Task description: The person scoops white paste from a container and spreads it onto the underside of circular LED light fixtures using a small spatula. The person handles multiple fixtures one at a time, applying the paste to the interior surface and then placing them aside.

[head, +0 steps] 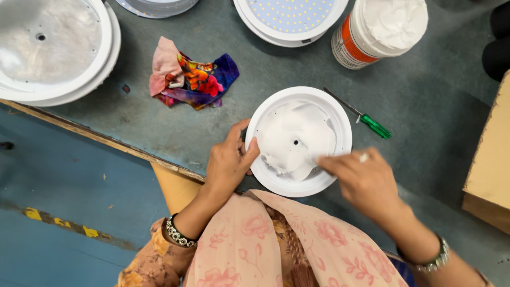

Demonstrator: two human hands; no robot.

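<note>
Floral pink cloth [276,244] drapes across the bottom centre of the frame, closest to the lens, with both forearms rising out from either side of it. On the left wrist sits a beaded bracelet [178,234]; on the right, a metal watch [436,258] near the lower right corner.

Just above, the left hand [228,159] grips the left rim of a round white housing [340,114] — thumb hooked over the edge onto its inner face, the other fingers curled down the outer side. The right hand [364,178] reaches in from the lower right, fingers pinched together and blurred, their tips touching the white paste [295,141] smeared over the inside of the housing at its lower right; whether they hold anything I cannot tell. The housing lies flat on the grey table [435,90], centre of the frame, a small hole at its middle.

Beyond it, to the right, lies a green-handled screwdriver [372,124], just clear of the rim. A crumpled multicoloured rag [191,74] sits to the upper left. Farthest off, along the top edge: a tub of white paste [380,29] at upper right, a dotted round panel [289,16] at top centre, and stacked white discs [53,50] at upper left.
</note>
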